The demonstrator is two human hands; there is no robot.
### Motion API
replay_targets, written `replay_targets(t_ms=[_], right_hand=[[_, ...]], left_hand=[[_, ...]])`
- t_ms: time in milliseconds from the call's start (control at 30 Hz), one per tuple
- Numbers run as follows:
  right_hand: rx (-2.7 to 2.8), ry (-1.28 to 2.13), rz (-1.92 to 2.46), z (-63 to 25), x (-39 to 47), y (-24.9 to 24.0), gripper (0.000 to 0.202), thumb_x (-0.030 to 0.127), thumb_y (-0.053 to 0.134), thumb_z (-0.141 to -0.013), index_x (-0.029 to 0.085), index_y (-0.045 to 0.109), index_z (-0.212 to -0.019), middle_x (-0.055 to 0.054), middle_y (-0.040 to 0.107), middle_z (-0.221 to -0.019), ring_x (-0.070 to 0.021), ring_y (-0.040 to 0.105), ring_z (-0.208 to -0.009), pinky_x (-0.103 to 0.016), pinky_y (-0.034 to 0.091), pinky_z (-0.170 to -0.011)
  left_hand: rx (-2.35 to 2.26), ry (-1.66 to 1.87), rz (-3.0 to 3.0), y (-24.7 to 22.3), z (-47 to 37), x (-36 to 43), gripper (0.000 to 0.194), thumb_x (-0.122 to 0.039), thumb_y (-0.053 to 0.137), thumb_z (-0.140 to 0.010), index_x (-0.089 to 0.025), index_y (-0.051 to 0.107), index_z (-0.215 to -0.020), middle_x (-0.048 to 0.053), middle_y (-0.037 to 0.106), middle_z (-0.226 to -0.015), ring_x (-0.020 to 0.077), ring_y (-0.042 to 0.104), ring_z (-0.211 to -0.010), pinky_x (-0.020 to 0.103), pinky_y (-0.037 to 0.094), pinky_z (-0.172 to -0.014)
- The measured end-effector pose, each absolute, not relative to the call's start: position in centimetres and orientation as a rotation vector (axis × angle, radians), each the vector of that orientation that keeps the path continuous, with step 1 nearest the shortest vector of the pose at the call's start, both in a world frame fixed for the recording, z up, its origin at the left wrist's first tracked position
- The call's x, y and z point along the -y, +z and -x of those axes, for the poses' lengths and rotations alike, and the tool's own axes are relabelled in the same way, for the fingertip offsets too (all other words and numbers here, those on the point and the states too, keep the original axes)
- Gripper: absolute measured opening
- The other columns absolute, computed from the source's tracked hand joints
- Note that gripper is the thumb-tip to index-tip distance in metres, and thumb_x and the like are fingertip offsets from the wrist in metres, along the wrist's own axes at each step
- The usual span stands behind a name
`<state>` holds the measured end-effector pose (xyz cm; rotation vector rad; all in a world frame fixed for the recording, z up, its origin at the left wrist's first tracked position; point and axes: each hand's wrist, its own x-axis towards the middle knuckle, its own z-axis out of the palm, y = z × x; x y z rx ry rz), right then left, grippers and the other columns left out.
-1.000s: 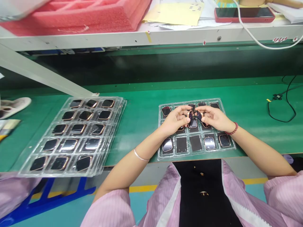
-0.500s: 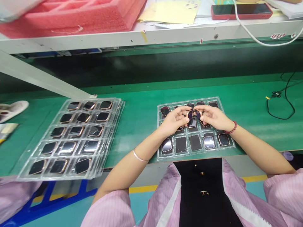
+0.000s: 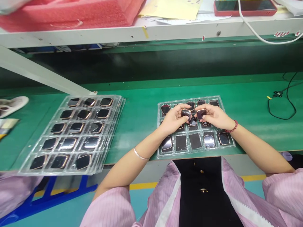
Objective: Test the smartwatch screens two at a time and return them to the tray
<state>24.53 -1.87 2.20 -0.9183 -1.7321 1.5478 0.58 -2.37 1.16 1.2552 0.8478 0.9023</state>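
Note:
Over the clear plastic tray [image 3: 167, 153], my left hand [image 3: 174, 119] is closed on a smartwatch case [image 3: 186, 114] with a dark face and gold-coloured rim. My right hand [image 3: 216, 117] grips a second smartwatch case [image 3: 201, 114] close beside it. Both dark faces are turned up toward me, and the two cases are slightly apart. Several similar cases lie in the tray's pockets, such as a glossy watch case [image 3: 209, 141] in the front row. Two front pockets show only a dark pad [image 3: 195, 141]. My hands hide part of the middle rows.
To the left stands a stack of clear trays [image 3: 94, 171] filled with watch cases. A white shelf [image 3: 170, 29] crosses above, bearing red foam [image 3: 94, 15], papers and a phone [image 3: 246, 7]. A black cable [image 3: 294, 110] lies at right. A sloping white strut [image 3: 47, 74] meets the bench.
Both watch cases have been turned from edge-on to face-up in my hands. My hands have stayed over the same part of the tray, and the view has shifted slightly.

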Motion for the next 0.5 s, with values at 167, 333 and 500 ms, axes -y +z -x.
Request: replay_targets(t_ms=[167, 333, 500], right_hand=[[1.786, 1.408, 0.970, -24.4, 2.4, 3.1, 0.021, 0.025, 0.061, -0.092, 0.017, 0.063, -0.112, -0.010, 0.075, -0.105, -0.0190, 0.073, -0.085, -0.032, 0.061, -0.071], [2.149, 0.695, 0.925, -22.4, 7.0, 3.6, 0.010, 0.020, 0.061, -0.097, 0.018, 0.069, -0.091, -0.012, 0.074, -0.110, -0.0281, 0.068, -0.108, -0.050, 0.055, -0.098], [2.389, 0.366, 0.982, -21.1, 10.6, 2.6, 0.015, 0.021, 0.065, -0.097, 0.014, 0.074, -0.106, -0.018, 0.066, -0.136, -0.0388, 0.056, -0.129, -0.060, 0.046, -0.110]], left_hand=[[-0.904, 0.870, -1.386, 2.4, 0.0, 2.8, 0.033, -0.027, 0.072, -0.084, -0.015, 0.062, -0.114, 0.006, 0.073, -0.096, 0.0141, 0.070, -0.077, 0.027, 0.055, -0.073], [-1.034, 0.643, -1.982, 4.8, 1.6, 6.6, 0.011, -0.025, 0.062, -0.093, -0.016, 0.069, -0.093, 0.004, 0.072, -0.088, 0.0153, 0.065, -0.078, 0.029, 0.050, -0.073], [-1.218, 0.424, -2.351, 4.8, 2.3, 9.4, 0.014, -0.024, 0.060, -0.096, -0.018, 0.072, -0.100, 0.009, 0.072, -0.108, 0.0250, 0.067, -0.103, 0.041, 0.056, -0.092]])
